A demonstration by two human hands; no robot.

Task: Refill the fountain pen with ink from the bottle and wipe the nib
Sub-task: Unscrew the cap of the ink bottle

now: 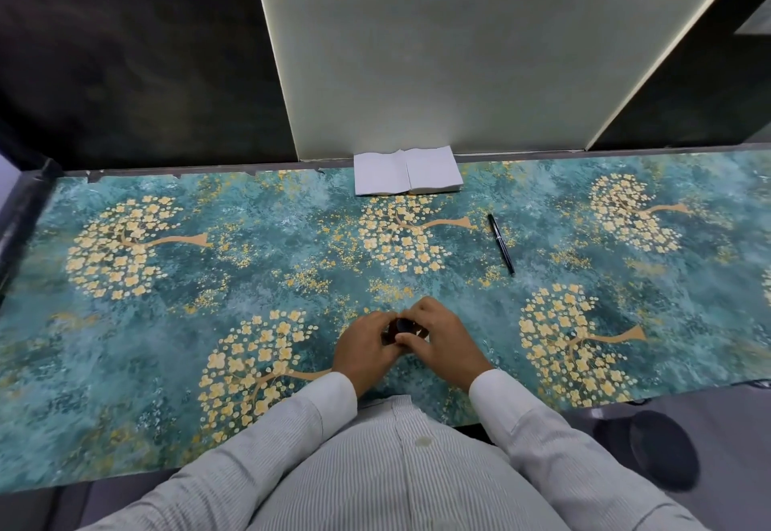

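Table [125, 343] ran the full width, covered in a teal sheet with gold flowering trees. Pale panel [438, 51] stood upright behind it, dark wall either side. Your striped shirt [375, 480] filled the bottom centre, both white sleeves reaching forward. Stack of white tissues [406, 172] lay at the far edge, against the foot of the panel. Your left hand [363, 349] and right hand [442, 345] met near the front edge, both curled tight around the ink bottle [402, 327]. Fingers of each hand wrapped it from opposite sides, only a small dark patch of it showing between them. Couldn't tell whether the cap was on or off. Fountain pen [500, 243], black and capped, lay flat on the sheet, well apart from your hands, to the right and farther back, just below the tissues' right corner, untouched.
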